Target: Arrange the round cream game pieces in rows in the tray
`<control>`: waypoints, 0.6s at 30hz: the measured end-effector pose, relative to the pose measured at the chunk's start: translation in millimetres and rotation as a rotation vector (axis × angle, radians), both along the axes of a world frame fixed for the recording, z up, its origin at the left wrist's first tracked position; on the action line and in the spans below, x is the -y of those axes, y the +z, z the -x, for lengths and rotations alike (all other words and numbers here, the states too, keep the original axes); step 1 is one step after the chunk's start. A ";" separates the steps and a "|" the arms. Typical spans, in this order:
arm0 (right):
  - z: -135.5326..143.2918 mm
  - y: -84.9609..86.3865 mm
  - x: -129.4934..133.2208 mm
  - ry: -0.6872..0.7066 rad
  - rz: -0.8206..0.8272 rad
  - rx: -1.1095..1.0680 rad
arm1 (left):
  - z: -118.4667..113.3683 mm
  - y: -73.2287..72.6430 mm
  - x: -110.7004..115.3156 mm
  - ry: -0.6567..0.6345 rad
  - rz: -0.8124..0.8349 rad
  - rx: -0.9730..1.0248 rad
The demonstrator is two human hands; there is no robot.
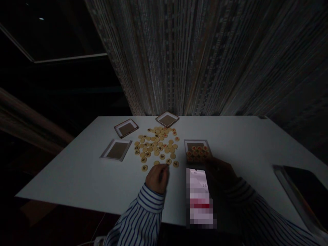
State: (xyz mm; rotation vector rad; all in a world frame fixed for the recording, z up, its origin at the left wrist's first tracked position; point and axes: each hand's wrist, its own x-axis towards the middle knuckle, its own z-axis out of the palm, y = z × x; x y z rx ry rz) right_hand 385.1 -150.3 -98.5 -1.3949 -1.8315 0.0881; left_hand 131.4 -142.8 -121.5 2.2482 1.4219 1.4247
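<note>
My left hand [156, 178] is closed, fingers curled, at the near edge of a loose spread of round wooden xiangqi pieces [156, 143]. Its fingertips are close to a piece with a black character [168, 162]; whether anything is inside the curl is hidden. My right hand [222, 171] is at the near right corner of a shallow tray [197, 141]. Its fingers look pressed together in deep shadow, and what they hold cannot be made out. Rows of pieces with red characters [197, 153] fill the near part of that tray.
Three more shallow trays lie on the white table [77, 171]: a near left one [116, 150], a far left one [126, 128] and one at the back [167, 119]. A lit phone [201, 194] is between my forearms. Dark flat items [304, 194] lie right. A curtain [174, 61] hangs behind.
</note>
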 end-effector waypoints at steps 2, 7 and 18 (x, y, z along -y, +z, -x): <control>1.4 -2.2 0.1 0.011 0.016 -0.002 | -0.3 -1.6 0.1 0.003 0.002 0.002; 3.6 -0.8 1.5 0.012 0.041 -0.010 | -1.4 -2.2 1.5 0.015 0.013 0.005; -0.4 -1.8 0.6 0.039 0.004 -0.008 | -3.4 2.6 4.6 0.023 0.036 0.021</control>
